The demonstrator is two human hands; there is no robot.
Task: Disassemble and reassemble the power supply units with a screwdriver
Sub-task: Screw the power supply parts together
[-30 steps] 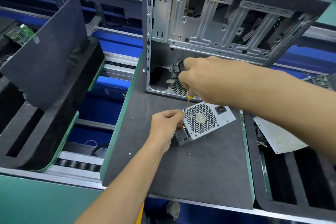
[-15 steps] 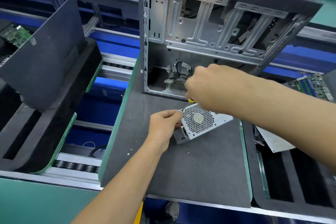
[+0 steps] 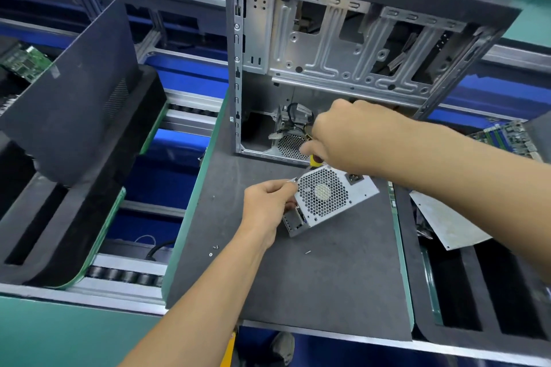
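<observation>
A silver power supply unit (image 3: 328, 199) with a round fan grille lies tilted on the dark grey mat (image 3: 313, 277). My left hand (image 3: 268, 205) grips its left corner, fingers curled at the edge. My right hand (image 3: 351, 137) is closed round a screwdriver (image 3: 314, 161) with a yellow and black handle; the shaft points down at the unit's upper left corner. Most of the handle is hidden in the fist. Behind stands an open computer case (image 3: 343, 53), with a second unit and loose cables (image 3: 293, 128) inside its bottom.
Loose screws (image 3: 215, 247) (image 3: 308, 252) lie on the mat. A dark side panel (image 3: 74, 92) leans in black foam at the left. A grey metal plate (image 3: 441, 223) and a circuit board (image 3: 507, 137) sit at the right. Conveyor rollers (image 3: 125, 274) run left of the mat.
My right hand has shifted slightly right and lower over the unit, uncovering the cables inside the case. My left hand keeps its hold on the unit's corner.
</observation>
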